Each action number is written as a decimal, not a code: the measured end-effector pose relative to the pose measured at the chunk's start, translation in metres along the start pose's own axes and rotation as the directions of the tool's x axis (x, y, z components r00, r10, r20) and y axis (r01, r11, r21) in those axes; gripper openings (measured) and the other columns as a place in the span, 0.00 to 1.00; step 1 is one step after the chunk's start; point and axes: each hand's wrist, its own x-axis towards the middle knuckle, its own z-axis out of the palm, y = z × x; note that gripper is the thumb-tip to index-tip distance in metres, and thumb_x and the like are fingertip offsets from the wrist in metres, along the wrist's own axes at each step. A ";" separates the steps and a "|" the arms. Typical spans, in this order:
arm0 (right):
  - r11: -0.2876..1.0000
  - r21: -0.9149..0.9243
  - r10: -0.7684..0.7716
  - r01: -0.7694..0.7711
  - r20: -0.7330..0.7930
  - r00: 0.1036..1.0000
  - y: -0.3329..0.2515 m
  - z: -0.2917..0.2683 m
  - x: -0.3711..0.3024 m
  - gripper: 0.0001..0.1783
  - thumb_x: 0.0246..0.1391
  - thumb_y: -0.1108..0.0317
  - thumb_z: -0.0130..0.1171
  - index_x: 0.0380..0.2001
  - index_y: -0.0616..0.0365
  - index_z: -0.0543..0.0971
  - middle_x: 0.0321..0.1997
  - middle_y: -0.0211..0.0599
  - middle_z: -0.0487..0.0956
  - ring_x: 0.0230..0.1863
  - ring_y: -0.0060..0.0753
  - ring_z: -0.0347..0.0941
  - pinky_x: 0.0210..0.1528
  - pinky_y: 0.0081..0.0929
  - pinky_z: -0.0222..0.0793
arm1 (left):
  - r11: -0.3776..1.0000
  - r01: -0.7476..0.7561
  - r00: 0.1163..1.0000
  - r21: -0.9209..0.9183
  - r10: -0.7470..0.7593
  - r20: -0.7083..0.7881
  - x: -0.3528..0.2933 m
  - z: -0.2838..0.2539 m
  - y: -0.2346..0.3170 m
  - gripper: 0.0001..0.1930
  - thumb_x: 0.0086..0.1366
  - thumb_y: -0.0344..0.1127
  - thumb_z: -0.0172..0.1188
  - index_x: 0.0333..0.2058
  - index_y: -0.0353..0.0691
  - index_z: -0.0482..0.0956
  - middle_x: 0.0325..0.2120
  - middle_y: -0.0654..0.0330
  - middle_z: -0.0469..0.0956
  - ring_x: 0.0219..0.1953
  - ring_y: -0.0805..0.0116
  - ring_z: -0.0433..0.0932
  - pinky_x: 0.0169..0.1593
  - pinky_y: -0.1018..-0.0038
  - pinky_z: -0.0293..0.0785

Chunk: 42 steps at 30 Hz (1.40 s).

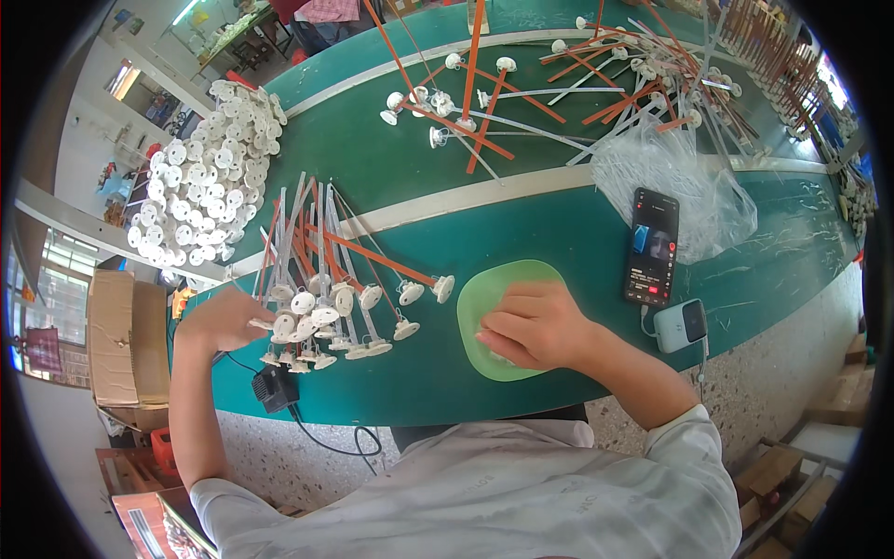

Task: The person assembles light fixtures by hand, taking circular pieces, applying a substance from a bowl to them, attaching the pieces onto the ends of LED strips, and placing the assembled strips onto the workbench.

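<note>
My left hand (pixel 221 320) is at the left side of a bunch of strips with white round plastic ends (pixel 304 326). Its fingers are bent and closed at a white disc-shaped piece (pixel 262 323) at the edge of that bunch. The strips, some orange and some clear or grey, point away from me. Over a light green dish (pixel 484 279) is my right hand (pixel 535 323), fingers curled and pressed together. Small white bits show in the dish under its fingers; what the fingertips hold is hidden.
A big heap of white discs (pixel 200 186) rises at the back left. More orange and clear strips (pixel 643 79) lie across the far right, beside a plastic bag (pixel 708 186). A phone (pixel 650 244) leans near a power bank (pixel 681 325). A black adapter (pixel 274 388) with a cable sits at the front edge.
</note>
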 end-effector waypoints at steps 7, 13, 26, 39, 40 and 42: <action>1.000 -0.005 -0.001 0.001 0.020 1.000 0.005 0.002 -0.005 0.13 0.48 0.67 0.71 0.19 0.53 0.75 0.19 0.28 0.71 0.20 0.30 0.69 0.20 0.29 0.65 | 0.987 0.021 0.972 0.162 0.018 -0.236 0.033 -0.041 0.046 0.22 0.60 0.41 0.66 0.54 0.49 0.82 0.37 0.49 0.83 0.41 0.48 0.82 0.48 0.57 0.78; 1.000 -0.002 -0.023 0.023 -0.010 1.000 0.008 0.004 -0.003 0.14 0.47 0.67 0.71 0.18 0.53 0.74 0.18 0.29 0.71 0.20 0.31 0.69 0.19 0.30 0.65 | 0.922 -0.279 0.822 0.270 0.375 -0.428 0.149 -0.052 0.089 0.19 0.61 0.29 0.59 0.53 0.45 0.80 0.46 0.53 0.80 0.46 0.47 0.81 0.46 0.55 0.79; 0.999 -0.027 -0.039 0.039 -0.010 0.999 0.007 -0.003 0.003 0.11 0.46 0.70 0.71 0.21 0.54 0.76 0.21 0.29 0.74 0.20 0.30 0.71 0.19 0.28 0.66 | 0.993 0.108 0.767 -0.039 -0.108 -0.633 0.338 -0.066 0.088 0.28 0.62 0.29 0.57 0.61 0.55 0.73 0.68 0.45 0.58 0.59 0.45 0.75 0.58 0.56 0.78; 0.998 -0.055 -0.037 0.037 0.008 0.999 0.010 0.002 0.000 0.16 0.48 0.68 0.71 0.18 0.52 0.72 0.19 0.27 0.70 0.19 0.30 0.69 0.18 0.30 0.64 | 1.000 0.023 0.781 0.004 -0.015 -0.624 0.334 -0.059 0.063 0.27 0.64 0.33 0.57 0.63 0.49 0.67 0.54 0.42 0.73 0.56 0.44 0.77 0.58 0.56 0.77; 0.997 -0.059 -0.038 0.039 0.009 0.999 0.011 0.001 0.000 0.16 0.48 0.68 0.71 0.18 0.52 0.72 0.19 0.27 0.70 0.19 0.30 0.69 0.18 0.30 0.64 | 1.000 0.003 0.767 -0.021 -0.016 -0.641 0.330 -0.059 0.066 0.30 0.64 0.33 0.57 0.65 0.48 0.63 0.54 0.42 0.74 0.56 0.44 0.77 0.59 0.55 0.76; 0.998 -0.064 -0.028 0.030 0.028 0.999 0.011 0.002 0.000 0.16 0.48 0.68 0.71 0.18 0.52 0.72 0.18 0.28 0.69 0.19 0.30 0.68 0.18 0.30 0.64 | 0.999 0.017 0.760 -0.041 -0.040 -0.648 0.330 -0.059 0.068 0.32 0.64 0.35 0.58 0.66 0.46 0.60 0.53 0.41 0.74 0.55 0.43 0.77 0.58 0.54 0.76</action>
